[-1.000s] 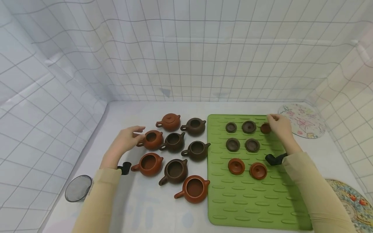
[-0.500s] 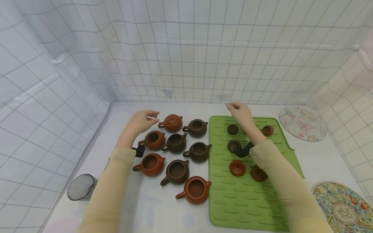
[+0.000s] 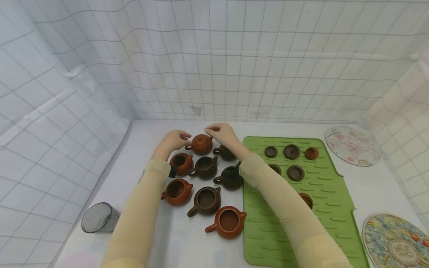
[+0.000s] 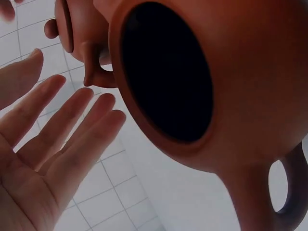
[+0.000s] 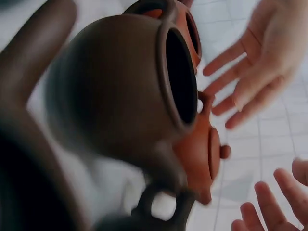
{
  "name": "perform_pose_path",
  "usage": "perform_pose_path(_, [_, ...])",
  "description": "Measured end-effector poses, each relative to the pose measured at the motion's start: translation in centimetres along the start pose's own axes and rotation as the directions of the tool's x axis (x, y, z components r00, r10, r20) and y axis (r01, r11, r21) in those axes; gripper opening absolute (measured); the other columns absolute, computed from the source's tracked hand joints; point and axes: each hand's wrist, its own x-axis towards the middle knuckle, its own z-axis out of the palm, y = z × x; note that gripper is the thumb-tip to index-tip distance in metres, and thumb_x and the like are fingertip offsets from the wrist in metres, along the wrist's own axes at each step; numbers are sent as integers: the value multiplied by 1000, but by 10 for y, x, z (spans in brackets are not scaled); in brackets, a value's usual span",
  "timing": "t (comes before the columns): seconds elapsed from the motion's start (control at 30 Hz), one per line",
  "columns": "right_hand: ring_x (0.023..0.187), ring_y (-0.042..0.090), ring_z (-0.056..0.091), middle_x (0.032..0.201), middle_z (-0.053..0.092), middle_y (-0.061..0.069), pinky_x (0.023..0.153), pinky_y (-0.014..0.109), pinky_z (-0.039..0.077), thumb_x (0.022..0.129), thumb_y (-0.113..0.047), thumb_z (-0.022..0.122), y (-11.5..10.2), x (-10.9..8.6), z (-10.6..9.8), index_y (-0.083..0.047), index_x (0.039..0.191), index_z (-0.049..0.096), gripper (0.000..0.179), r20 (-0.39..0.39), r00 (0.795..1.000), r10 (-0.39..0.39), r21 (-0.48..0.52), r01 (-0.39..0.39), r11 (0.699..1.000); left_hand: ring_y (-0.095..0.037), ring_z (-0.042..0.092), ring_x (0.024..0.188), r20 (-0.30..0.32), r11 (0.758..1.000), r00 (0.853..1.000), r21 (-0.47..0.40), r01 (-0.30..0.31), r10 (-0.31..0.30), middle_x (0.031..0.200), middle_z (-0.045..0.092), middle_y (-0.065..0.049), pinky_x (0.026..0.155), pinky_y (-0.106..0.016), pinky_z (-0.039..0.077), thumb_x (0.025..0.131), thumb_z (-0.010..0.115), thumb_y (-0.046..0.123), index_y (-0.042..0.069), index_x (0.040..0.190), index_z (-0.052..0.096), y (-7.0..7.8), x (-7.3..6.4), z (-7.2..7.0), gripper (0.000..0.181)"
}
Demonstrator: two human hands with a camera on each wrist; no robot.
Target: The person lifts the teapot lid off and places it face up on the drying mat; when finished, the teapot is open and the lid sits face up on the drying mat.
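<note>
A reddish-brown lidded teapot [image 3: 202, 144] stands in the back row, its round knob on top. At its handle side is my left hand [image 3: 172, 143], fingers straight and slightly spread in the left wrist view, holding nothing. My right hand [image 3: 225, 134] hovers by its spout, over a dark brown lidless teapot [image 3: 223, 152] that it partly covers. Its fingers are loosely bent and hold nothing. In the right wrist view, the lidded teapot [image 5: 197, 156] lies between both hands, apart from them. A lidless reddish teapot [image 4: 240, 86] looms close in the left wrist view.
Several more lidless teapots, including a reddish one [image 3: 229, 222], stand left of a green mat [image 3: 268, 245]. Brown and reddish lids, such as a dark one [image 3: 291, 151], lie on the mat. A mesh cup [image 3: 100, 218] stands at front left; patterned round mats [image 3: 353, 145] lie at right.
My right hand has moved left from the small reddish lid on the green mat, across to the lidded teapot. My left hand has moved right and farther back, up to that teapot's handle.
</note>
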Motion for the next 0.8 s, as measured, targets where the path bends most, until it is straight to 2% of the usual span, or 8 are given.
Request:
perform_pose_path(0.17, [124, 26, 58, 128, 67, 7, 105, 40, 47, 98, -26, 61, -10, 9, 18, -11, 123, 70, 30, 66, 998, -24, -78, 30, 996, -39, 64, 111, 47, 999, 998, -22, 33, -32, 135, 58, -26, 92, -43, 56, 97, 62, 19, 1, 137, 55, 7, 3, 2, 44])
perform_pose_path(0.4, [119, 27, 62, 129, 67, 10, 98, 38, 52, 98, -21, 62, -16, 16, 30, -7, 126, 67, 32, 137, 991, -6, -140, 25, 990, -38, 66, 107, 50, 997, 996, -20, 78, -76, 132, 60, -24, 91, -42, 56, 96, 63, 14, 3, 136, 57, 10, 8, 9, 42])
perform_pose_path(0.53, [117, 27, 63, 128, 67, 11, 95, 35, 53, 98, -19, 62, -16, 18, 34, -6, 126, 67, 31, 121, 993, 17, -194, 7, 981, -37, 66, 104, 18, 996, 996, 6, 90, -91, 130, 61, -23, 90, -40, 55, 95, 64, 12, 5, 136, 58, 14, 9, 12, 42])
perform_pose_path(0.67, [120, 26, 61, 128, 67, 10, 98, 35, 52, 97, -18, 63, -17, 20, 37, -8, 126, 68, 31, 87, 996, 35, -238, -13, 971, -33, 65, 102, -13, 995, 996, 28, 93, -92, 127, 63, -22, 88, -38, 55, 95, 63, 10, 5, 136, 58, 16, 10, 15, 41])
perform_pose_path(0.8, [121, 27, 60, 128, 67, 10, 100, 35, 51, 97, -20, 65, -19, 20, 41, -8, 126, 67, 32, 88, 995, 48, -274, -22, 962, -32, 65, 103, -23, 994, 994, 23, 104, -104, 125, 64, -22, 88, -37, 55, 96, 62, 9, 4, 136, 58, 14, 8, 16, 40])
